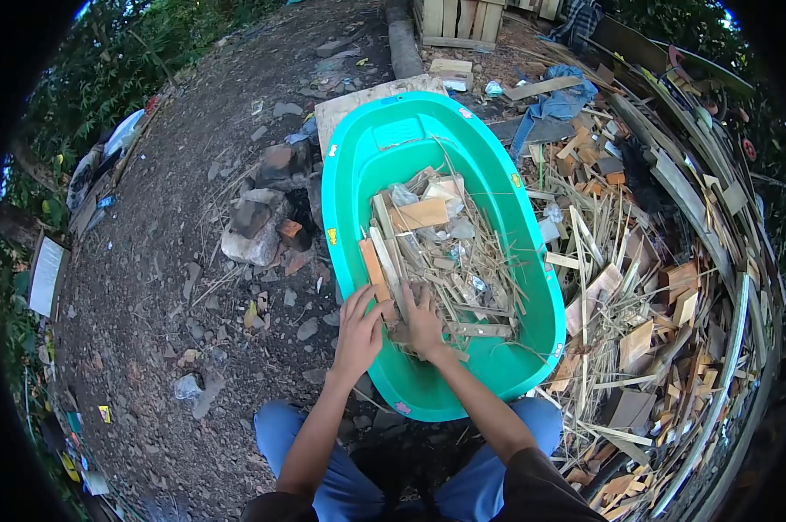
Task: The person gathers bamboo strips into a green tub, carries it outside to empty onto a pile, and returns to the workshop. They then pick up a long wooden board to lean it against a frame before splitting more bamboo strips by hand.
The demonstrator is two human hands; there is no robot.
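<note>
A green plastic tub (532,261) with small stickers stands between my knees and holds scrap wood, twigs and clear plastic bits. Along its left inner wall leans a reddish-brown wood strip (373,265). My left hand (358,335) is over the tub's left rim, its bent fingers closed at the lower end of that strip. Beside it, my right hand (423,324) reaches down into the tub with fingers apart, touching the pile near a pale wood strip (386,261). A short light board (421,214) lies on top of the pile. My right fingertips are partly hidden among the pieces.
A large heap of scrap wood (636,348) spreads along the right. Sooty stones (258,226) sit left of the tub. Blue denim cloth (560,100) lies behind it at the right, and a wooden crate (461,22) stands at the back. Dirt ground (167,287) extends left.
</note>
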